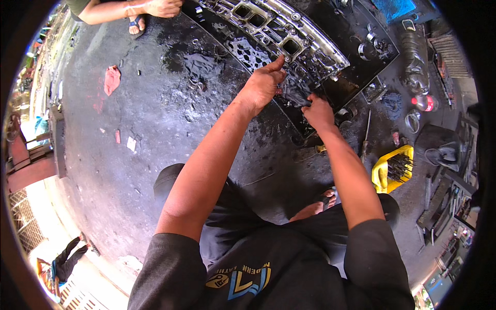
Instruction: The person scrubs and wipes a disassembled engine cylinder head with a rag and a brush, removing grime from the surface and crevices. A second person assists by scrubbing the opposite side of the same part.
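A long metal engine cylinder head with square ports lies across a black tray on the floor. My left hand is closed at its near edge, the thumb up by a port and the other fingers partly hidden. Just to the right, my right hand pinches a dark, oily rag bunched against the near side of the head. A flat gasket-like metal plate with holes sits left of the head.
Another person's hand rests at the far left of the tray. A yellow cut container of dark metal pieces stands at right, near a screwdriver and a plastic bottle. Rags lie on the floor.
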`<state>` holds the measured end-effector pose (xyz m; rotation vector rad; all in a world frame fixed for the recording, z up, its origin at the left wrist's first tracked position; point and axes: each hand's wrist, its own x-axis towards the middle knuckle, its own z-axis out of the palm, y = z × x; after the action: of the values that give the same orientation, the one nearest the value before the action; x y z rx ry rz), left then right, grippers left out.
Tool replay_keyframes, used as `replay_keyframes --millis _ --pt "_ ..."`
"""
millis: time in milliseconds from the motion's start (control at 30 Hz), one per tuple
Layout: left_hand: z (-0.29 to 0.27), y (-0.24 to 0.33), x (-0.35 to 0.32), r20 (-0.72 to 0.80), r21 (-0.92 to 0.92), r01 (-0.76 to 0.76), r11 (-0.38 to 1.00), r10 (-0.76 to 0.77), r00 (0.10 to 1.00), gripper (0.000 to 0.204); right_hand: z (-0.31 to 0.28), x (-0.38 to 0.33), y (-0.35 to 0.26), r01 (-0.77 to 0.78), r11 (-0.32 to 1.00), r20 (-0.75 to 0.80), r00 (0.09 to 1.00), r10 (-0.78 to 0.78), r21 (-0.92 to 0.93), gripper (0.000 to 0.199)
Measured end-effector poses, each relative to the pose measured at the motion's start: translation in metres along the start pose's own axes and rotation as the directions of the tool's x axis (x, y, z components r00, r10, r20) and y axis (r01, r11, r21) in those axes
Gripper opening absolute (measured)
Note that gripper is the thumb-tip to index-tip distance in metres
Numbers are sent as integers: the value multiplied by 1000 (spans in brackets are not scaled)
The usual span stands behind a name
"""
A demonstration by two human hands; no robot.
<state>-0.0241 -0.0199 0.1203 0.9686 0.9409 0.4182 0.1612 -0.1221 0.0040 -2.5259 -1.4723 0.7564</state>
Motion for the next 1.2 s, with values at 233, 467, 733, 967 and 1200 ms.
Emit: replay_keyframes --millis 233,467,733,967,1200 --pt "-7 -9 4 72 -6 -5 1000 6 997 62 -153 -63 -44 213 966 0 977 -215 -144 38" --pt "-7 -5 3 129 -83 70 994 -59 990 62 -211 -70 -93 312 928 -177 920 -349 -206 37" --pt "-11 -12 11 134 -262 68 963 -34 990 65 -94 -10 -117 279 893 -408 813 -415 -352 42" --pt "-5 -12 11 85 -265 37 964 -15 996 68 -136 -5 -93 323 924 -363 851 -379 -207 37" --pt "-4 -9 8 129 -239 37 970 -6 992 69 -137 -31 -85 508 838 -447 713 -539 -200 47"
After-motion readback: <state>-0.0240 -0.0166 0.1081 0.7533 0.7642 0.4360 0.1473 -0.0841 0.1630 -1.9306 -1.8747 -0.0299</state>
